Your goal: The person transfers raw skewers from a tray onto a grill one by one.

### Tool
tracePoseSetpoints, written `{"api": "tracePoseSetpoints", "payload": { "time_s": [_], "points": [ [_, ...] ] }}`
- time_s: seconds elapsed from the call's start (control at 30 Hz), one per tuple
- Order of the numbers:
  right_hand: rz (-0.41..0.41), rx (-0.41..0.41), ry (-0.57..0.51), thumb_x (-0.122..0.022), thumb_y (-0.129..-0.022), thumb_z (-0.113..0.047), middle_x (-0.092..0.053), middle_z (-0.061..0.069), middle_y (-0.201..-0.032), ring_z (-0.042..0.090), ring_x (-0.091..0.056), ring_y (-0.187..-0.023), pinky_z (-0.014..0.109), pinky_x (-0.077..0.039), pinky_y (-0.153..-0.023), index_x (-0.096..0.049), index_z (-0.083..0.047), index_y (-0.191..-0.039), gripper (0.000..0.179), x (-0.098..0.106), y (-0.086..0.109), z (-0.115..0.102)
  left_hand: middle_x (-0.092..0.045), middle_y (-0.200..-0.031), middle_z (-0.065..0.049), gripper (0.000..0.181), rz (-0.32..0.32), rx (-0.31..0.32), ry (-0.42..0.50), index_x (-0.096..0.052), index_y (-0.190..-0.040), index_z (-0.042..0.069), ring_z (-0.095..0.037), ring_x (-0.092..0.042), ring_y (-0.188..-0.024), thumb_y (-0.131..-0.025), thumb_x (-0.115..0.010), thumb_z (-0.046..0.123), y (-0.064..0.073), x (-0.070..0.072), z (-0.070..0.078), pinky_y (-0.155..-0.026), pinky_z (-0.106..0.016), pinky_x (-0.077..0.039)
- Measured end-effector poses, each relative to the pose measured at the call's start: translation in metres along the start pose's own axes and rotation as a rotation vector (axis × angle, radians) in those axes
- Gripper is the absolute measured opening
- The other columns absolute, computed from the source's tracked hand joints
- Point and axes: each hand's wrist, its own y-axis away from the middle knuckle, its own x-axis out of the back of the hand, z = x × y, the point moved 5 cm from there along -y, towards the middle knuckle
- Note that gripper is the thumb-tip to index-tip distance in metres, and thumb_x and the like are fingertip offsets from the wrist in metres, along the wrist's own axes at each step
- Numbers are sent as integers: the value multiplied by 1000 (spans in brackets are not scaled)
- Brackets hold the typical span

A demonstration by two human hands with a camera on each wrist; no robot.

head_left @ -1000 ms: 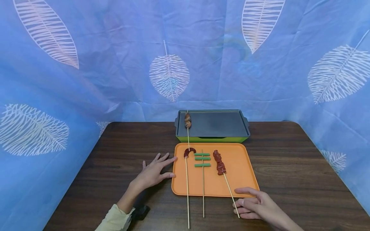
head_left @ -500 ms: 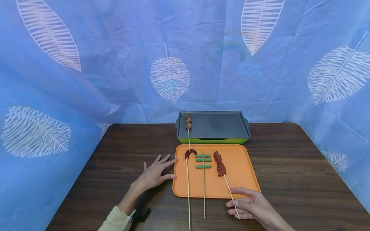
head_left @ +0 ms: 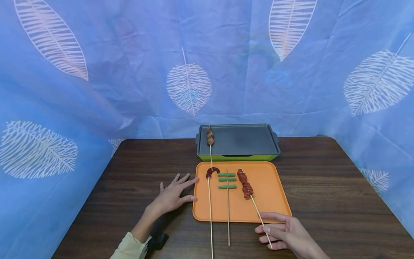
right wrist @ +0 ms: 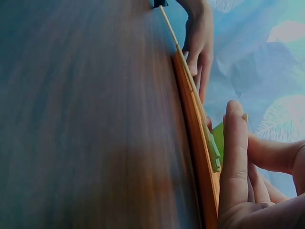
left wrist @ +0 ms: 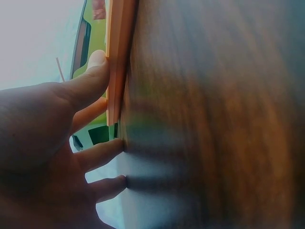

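Meat skewer (head_left: 245, 184) partly behind right fingers (right wrist: 235, 155)

And there's the blue cloth backdrop (head_left: 226, 82), lining the far side and both flanks, creased here and there — white leaves all over it! A long striped leaf (head_left: 50, 36) up at the left, a pointed leaf (head_left: 291, 28) tip-down right of centre, a rounded leaf (head_left: 189, 88) mid-cloth, a broad leaf (head_left: 378, 82) out right. Below, it's the dark wood-grain surface (head_left: 326, 190) — far corners rounded, grain running side to side.
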Motion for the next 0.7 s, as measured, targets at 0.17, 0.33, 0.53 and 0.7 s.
{"api": "tracePoseSetpoints", "payload": {
  "time_s": [0.17, 0.33, 0.53, 0.7],
  "points": [
    [10, 48, -9, -57, -106, -8, -74, 18, -115, 26, -75, -98, 34, -61, -74, -49, 6, -147, 44, -1, 3, -3, -33, -165, -13, 67, -1, -5, 10, -48, -156, 31, -48, -17, -152, -95, -69, 47, 0, 1, 1, -97, -91, -2],
    [48, 120, 0, -57, -105, -5, -75, 15, -114, 25, -75, -98, 35, -62, -74, -49, 5, -147, 44, -4, 2, -9, -33, -165, -13, 67, -1, -13, 16, -48, -156, 30, -49, -17, -152, -95, -69, 47, 0, 1, 1, -96, -91, -2],
    [162, 148, 70, -61, -104, -8, -75, 17, -113, 27, -75, -98, 39, -62, -74, -42, 11, -149, 53, -11, -4, -20, -33, -165, -12, 67, -5, -9, 4, -47, -157, 31, -48, -17, -153, -95, -68, 47, 0, 0, -1, -96, -91, -3],
    [243, 116, 76, -66, -102, -16, -74, 19, -114, 27, -75, -99, 38, -62, -75, -39, 8, -152, 61, -16, -14, -30, -32, -166, -11, 68, -7, -8, 5, -45, -157, 31, -48, -16, -153, -95, -68, 48, 0, -1, -1, -97, -91, -2]
  ]
}}
